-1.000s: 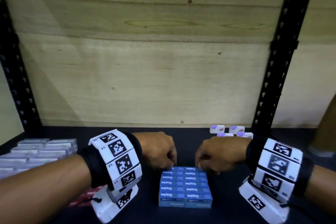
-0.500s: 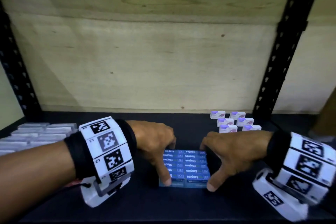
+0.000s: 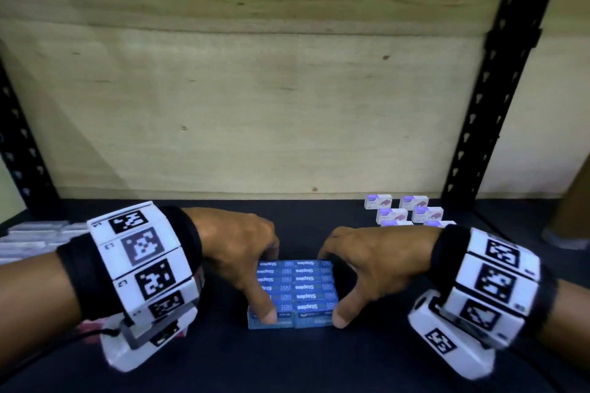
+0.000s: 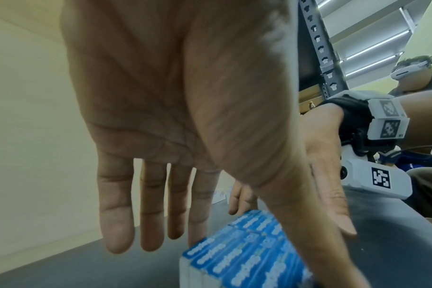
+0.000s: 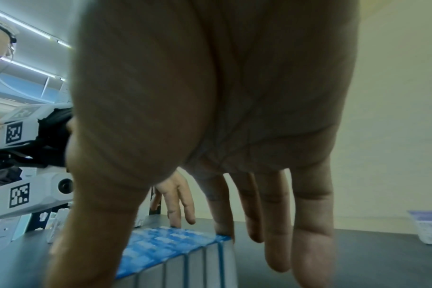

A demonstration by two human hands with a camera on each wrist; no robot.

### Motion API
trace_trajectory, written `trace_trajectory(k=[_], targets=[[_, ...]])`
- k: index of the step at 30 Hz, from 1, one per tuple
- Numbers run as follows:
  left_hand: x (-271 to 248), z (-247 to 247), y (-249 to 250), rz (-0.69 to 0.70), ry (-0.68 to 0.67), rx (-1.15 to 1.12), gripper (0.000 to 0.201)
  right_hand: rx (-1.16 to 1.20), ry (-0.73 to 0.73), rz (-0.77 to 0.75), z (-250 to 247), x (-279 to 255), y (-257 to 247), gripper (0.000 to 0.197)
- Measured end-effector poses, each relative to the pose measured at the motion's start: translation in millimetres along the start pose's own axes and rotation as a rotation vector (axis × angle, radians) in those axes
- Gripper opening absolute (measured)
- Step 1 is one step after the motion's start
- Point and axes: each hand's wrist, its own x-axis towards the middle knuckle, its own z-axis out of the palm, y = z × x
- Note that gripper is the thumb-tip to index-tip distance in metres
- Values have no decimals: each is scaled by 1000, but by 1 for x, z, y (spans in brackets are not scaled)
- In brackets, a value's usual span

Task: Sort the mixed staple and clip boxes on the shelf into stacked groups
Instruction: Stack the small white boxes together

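You face a dark shelf (image 3: 303, 367) with a plywood back (image 3: 255, 105). At its centre sits a block of blue staple boxes (image 3: 295, 284), two columns wide. Your left hand (image 3: 236, 252) grips the block's 9 o'clock side, thumb at the near corner and fingers at the far edge. Your right hand (image 3: 370, 262) grips the 3 o'clock side the same way. White-and-purple boxes (image 3: 405, 212) stand at 1 o'clock, grey boxes (image 3: 35, 238) at 9 o'clock, well apart.
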Motion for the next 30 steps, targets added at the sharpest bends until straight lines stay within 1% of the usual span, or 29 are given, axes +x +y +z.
trace_trajectory(k=[2,3,4,5,7,9,11,12,16,19,22,26,30], targets=[[7,-6,4,12,29,-8,94,2,-14,19,-2,-5,12,102],[12,-10,8,28,61,-7,96,8,-14,42,-5,-11,21,103],[17,-14,12,46,102,-1,94,19,-5,75,-9,-16,31,99],[24,-19,18,66,142,13,90,35,13,111,-13,-22,43,91],[40,-31,32,103,215,62,77,60,66,201,-21,-31,72,71],[60,-42,49,136,267,108,65,20,140,301,-25,-33,101,53],[81,-53,64,163,299,132,57,-61,171,396,-27,-32,128,45],[91,-58,71,173,310,142,54,-79,158,440,-26,-32,138,42],[125,-71,93,194,315,184,46,-51,121,532,-21,-25,163,31],[144,-77,105,182,295,231,50,-80,71,554,-17,-16,168,34],[157,-79,114,171,255,272,50,-75,12,510,-17,-10,167,37],[166,-78,124,176,219,293,35,-34,21,456,-12,2,173,38],[167,-79,129,194,216,311,21,-105,-12,449,-12,3,169,34]])
